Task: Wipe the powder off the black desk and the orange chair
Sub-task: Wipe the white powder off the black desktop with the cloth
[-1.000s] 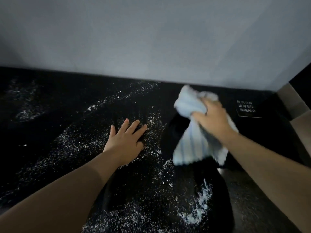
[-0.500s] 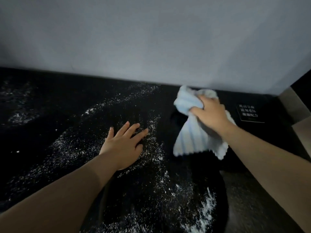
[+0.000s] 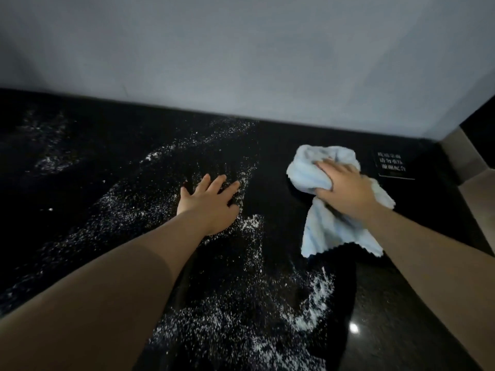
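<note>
Compared with a second ago, the right hand (image 3: 345, 192) and its cloth (image 3: 310, 175) sit slightly nearer the small printed sign (image 3: 392, 164) at the back right of the black desk (image 3: 401, 303); the left hand (image 3: 211, 202) has stayed where it was. The right hand clenches the bunched pale-blue cloth, whose loose tail trails toward the near edge. The left hand lies flat with fingers spread, grasping nothing, resting in the powder (image 3: 241, 303). White powder streaks the desk from back centre to the near edge, thickest at the front; the strip under the cloth looks dark and clean. The orange chair is out of view.

Good practice for this stroke, as judged:
- press the cloth flat, not bunched;
- draw overlapping passes from the clean side into the powder;
- lift the bracing palm before wiping beneath it, since it may carry grains.
</note>
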A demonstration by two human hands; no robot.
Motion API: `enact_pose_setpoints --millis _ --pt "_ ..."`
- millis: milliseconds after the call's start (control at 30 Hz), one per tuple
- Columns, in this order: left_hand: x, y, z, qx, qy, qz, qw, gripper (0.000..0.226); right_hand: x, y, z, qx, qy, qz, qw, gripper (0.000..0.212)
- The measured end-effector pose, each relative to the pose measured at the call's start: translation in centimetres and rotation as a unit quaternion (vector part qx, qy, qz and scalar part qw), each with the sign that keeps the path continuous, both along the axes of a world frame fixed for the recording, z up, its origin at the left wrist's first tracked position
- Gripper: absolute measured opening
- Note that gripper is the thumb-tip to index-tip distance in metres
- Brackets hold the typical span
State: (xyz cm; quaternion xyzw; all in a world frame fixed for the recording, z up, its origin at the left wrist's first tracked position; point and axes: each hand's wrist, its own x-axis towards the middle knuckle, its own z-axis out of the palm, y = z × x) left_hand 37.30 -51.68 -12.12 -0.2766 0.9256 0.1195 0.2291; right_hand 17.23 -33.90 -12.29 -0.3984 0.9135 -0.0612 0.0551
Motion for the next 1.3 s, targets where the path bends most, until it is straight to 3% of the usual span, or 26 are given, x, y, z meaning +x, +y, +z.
enact_pose_setpoints --millis 67,200,333,367,400,467,567,667,800,900,933,1000,1067,1200,1300 --pt "0.1 0.5 0.1 0.011 -0.007 0.013 1.000 0.057 1.3 0.9 -1.3 0.017 0.017 -0.026 0.999 0.057" --pt "1.5 2.0 0.2 0.029 -0.012 0.022 0.999 0.058 7.1 4.1 -0.9 0.002 -0.035 0.059 0.998 0.060" --pt "3.4 3.9 0.4 0.036 -0.014 0.021 0.999 0.058 10.6 7.3 1.3 -0.010 -0.169 0.231 0.958 0.052" --pt "3.7 4.3 0.5 0.036 -0.016 0.018 0.999 0.058 10.1 7.4 1.6 -0.030 -0.160 0.269 0.949 0.048" --pt "4.1 4.7 0.5 0.035 -0.018 0.015 0.999 0.058 8.7 7.5 1.3 -0.070 -0.128 0.258 0.955 0.044" --pt "4.7 5.3 0.5 0.034 -0.020 0.016 0.999 0.058 5.2 7.3 0.7 -0.127 -0.057 0.123 0.983 0.042" --pt "5.7 6.3 0.6 0.037 -0.023 0.016 0.999 0.058 6.2 7.9 -0.8 0.046 -0.027 -0.043 0.998 0.058" --pt "6.9 7.4 0.7 0.038 -0.026 0.015 0.999 0.058 11.9 9.5 -0.8 0.042 -0.034 0.017 0.998 0.060" --pt "8.5 8.8 0.7 0.038 -0.024 0.019 0.999 0.059 16.5 11.4 0.7 -0.034 -0.185 0.130 0.974 0.058" --pt "9.7 9.9 0.5 0.040 -0.024 0.012 0.999 0.059 14.1 12.3 1.4 -0.131 -0.156 0.068 0.977 0.057" --pt "10.1 10.1 0.5 0.040 -0.027 0.008 0.999 0.058 12.6 12.6 1.5 -0.121 -0.120 0.002 0.985 0.055" --pt "10.6 10.5 0.4 0.040 -0.033 0.001 0.999 0.057 11.3 13.6 1.3 -0.006 -0.076 -0.104 0.992 0.057" --pt "11.1 10.9 0.4 0.040 -0.036 -0.005 0.999 0.054 12.7 14.5 0.4 0.089 -0.064 -0.124 0.986 0.063" --pt "12.4 12.0 0.6 0.042 -0.028 -0.006 0.999 0.054 19.9 15.3 -0.1 0.016 -0.055 0.014 0.998 0.068" --pt "13.8 13.0 0.9 0.055 -0.025 0.000 0.998 0.057 21.6 16.3 1.3 -0.018 -0.145 0.051 0.988 0.078"
